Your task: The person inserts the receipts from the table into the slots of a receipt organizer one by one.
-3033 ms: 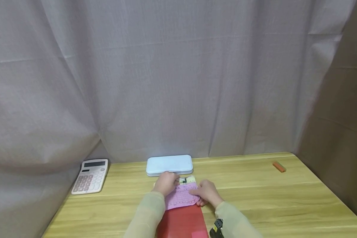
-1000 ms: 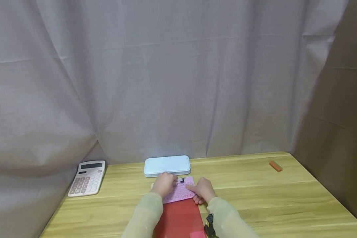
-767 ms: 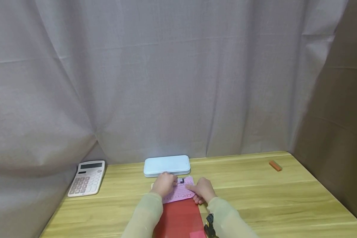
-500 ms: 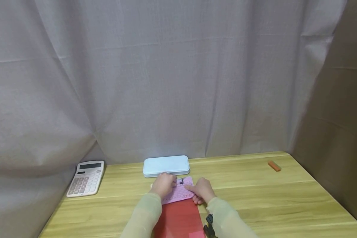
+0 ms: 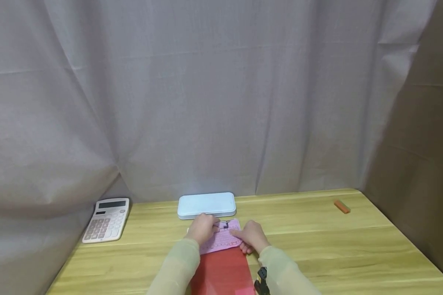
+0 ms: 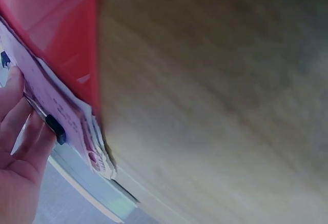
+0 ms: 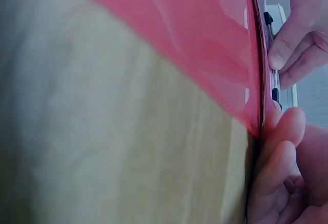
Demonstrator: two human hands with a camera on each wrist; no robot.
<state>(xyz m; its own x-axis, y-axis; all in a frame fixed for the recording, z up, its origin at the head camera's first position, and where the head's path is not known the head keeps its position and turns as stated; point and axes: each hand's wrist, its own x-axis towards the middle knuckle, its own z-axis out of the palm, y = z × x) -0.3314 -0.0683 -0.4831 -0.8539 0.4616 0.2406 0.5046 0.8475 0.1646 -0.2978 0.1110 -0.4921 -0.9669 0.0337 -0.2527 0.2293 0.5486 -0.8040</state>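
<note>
A red translucent folder (image 5: 223,272) lies on the table, with printed pink sheets (image 5: 221,241) across its far end. Over the sheets' far edge sits a metal wire clip with black ends (image 5: 226,225). My left hand (image 5: 202,228) holds this clip, thumb and fingers bent on its wire in the left wrist view, where one black end (image 6: 55,128) shows beside the fingers. At the near right corner of the sheets, my right hand (image 5: 254,237) pinches their edge, thumb on top and fingers curled beneath. The left hand hides the sheets' left part in the head view.
A light blue case (image 5: 206,205) stands just beyond the left hand. A white calculator (image 5: 107,220) lies at the far left, and a small orange block (image 5: 342,206) at the far right. Grey cloth (image 5: 221,102) hangs behind the wooden table (image 5: 317,241).
Since three seconds ago, the pink sheets have moved away from me, covering the yellowish sheet seen near the clip. Over the last second both hands have stayed almost still.
</note>
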